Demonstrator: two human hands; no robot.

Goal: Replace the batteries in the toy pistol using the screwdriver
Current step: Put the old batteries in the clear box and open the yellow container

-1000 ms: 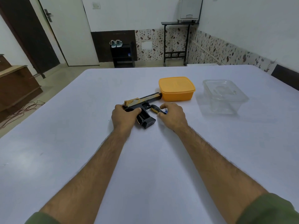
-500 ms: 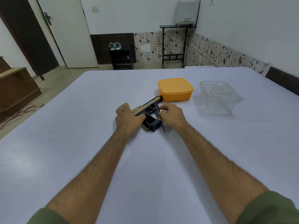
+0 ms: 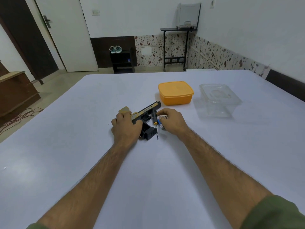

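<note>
Two hands at work mid-table (image 3: 82, 146), with the toy pistol (image 3: 145, 115) flat on its side between them, muzzle toward one o'clock, handle toward the body. Left hand (image 3: 126, 128) curled over the rear of the pistol, pressing it down. Right hand (image 3: 172, 120) just at three o'clock of the pistol, fingers bent around small blue-and-white batteries (image 3: 160, 122); how many, impossible to tell. Screwdriver (image 3: 155, 120) loose on the table between pistol and right hand, black handle at twelve o'clock, tip at six. Tan piece (image 3: 124, 109) just beyond the left hand, possibly the battery cover; not certain. Orange box (image 3: 175, 93) at one o'clock of the pistol, clear container (image 3: 219, 100) farther toward three.

Likely step: fitting cells into the opened pistol. Worth keeping the left-hand pressure steady so the body stays put, checking polarity marks before pushing any cell in, seating cells one at a time, and keeping clear of the screwdriver shaft to avoid rolling it away.
</note>
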